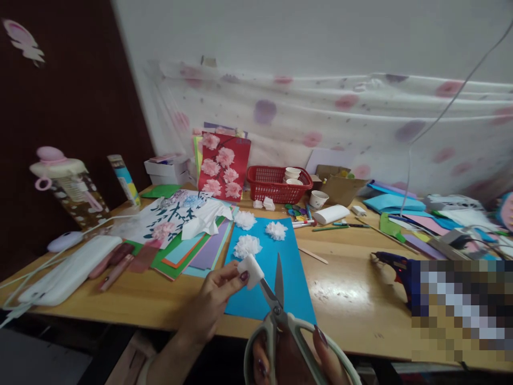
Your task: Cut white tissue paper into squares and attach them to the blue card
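Observation:
My left hand pinches a small folded piece of white tissue paper between thumb and fingers, above the table's front part. In my right hand is a pair of scissors with pale grey-green handles, my fingers through the loops. Its blades stand apart and point away from me. One blade tip touches or lies just behind the tissue's lower right edge; I cannot tell which. Below lies a blue sheet of paper bearing white ruffled paper flowers, among them one on the right and one near my left hand.
Behind stand a red card with pink flowers, a red basket and paper cups. Coloured sheets and a white power bank lie left. On the right are a glue gun and a wooden stick.

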The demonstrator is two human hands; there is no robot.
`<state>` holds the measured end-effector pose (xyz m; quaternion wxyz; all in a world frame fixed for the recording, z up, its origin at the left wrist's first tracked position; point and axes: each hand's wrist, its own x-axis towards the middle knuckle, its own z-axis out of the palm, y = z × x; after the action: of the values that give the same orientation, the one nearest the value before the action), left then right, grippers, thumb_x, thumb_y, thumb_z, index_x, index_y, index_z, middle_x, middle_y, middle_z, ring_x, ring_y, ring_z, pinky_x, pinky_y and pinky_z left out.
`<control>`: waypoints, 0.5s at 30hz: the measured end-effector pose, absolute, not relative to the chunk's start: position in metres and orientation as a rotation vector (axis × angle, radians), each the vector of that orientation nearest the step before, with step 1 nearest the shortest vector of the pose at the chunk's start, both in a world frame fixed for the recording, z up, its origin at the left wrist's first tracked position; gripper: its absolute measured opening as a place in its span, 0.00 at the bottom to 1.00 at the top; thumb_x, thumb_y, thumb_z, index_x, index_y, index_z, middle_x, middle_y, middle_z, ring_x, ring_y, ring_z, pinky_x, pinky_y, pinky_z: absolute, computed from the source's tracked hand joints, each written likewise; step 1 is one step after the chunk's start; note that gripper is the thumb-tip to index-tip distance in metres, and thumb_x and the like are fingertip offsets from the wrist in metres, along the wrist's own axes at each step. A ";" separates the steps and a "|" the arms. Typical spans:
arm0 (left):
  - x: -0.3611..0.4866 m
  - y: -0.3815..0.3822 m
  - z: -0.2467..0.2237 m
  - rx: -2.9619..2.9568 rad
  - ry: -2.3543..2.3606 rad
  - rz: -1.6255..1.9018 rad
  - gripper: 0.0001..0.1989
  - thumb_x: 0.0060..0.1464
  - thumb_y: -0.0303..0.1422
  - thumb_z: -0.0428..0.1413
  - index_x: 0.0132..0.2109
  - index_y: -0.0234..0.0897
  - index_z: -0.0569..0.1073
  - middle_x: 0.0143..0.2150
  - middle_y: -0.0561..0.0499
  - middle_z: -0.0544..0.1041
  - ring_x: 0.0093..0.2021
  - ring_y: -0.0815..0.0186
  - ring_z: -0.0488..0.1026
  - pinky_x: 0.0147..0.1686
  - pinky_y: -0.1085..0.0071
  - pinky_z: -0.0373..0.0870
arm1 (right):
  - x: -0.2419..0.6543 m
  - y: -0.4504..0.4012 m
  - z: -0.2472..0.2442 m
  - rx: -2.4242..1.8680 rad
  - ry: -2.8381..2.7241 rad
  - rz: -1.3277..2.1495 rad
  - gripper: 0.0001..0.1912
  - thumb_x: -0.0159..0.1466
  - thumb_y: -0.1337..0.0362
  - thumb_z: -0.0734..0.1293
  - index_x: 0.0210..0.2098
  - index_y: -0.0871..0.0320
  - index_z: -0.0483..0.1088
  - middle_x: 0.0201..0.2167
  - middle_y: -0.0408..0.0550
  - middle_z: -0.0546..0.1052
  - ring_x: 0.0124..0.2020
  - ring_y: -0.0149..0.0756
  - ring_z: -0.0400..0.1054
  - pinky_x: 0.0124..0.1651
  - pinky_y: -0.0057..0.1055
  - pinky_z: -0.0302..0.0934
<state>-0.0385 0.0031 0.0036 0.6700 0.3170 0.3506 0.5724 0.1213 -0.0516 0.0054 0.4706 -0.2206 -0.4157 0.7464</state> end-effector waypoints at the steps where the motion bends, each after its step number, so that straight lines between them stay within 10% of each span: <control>1: -0.038 0.002 0.004 0.736 0.779 1.277 0.04 0.45 0.24 0.67 0.29 0.36 0.83 0.28 0.52 0.78 0.37 0.64 0.72 0.42 0.73 0.66 | 0.122 -0.052 0.010 -0.547 -1.013 1.837 0.33 0.49 0.30 0.66 0.35 0.52 0.76 0.24 0.47 0.77 0.29 0.47 0.77 0.31 0.39 0.72; 15: -0.030 -0.001 0.007 0.843 0.689 1.235 0.05 0.46 0.28 0.67 0.25 0.32 0.81 0.29 0.51 0.72 0.33 0.67 0.65 0.37 0.74 0.62 | 0.127 -0.064 0.007 -0.446 -0.681 2.108 0.32 0.50 0.33 0.69 0.38 0.54 0.75 0.30 0.47 0.76 0.30 0.38 0.71 0.44 0.40 0.69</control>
<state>-0.0299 -0.0012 0.0073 0.6801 0.3754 0.3067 0.5500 0.1274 -0.0640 0.0069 0.4266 -0.1784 -0.2727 0.8437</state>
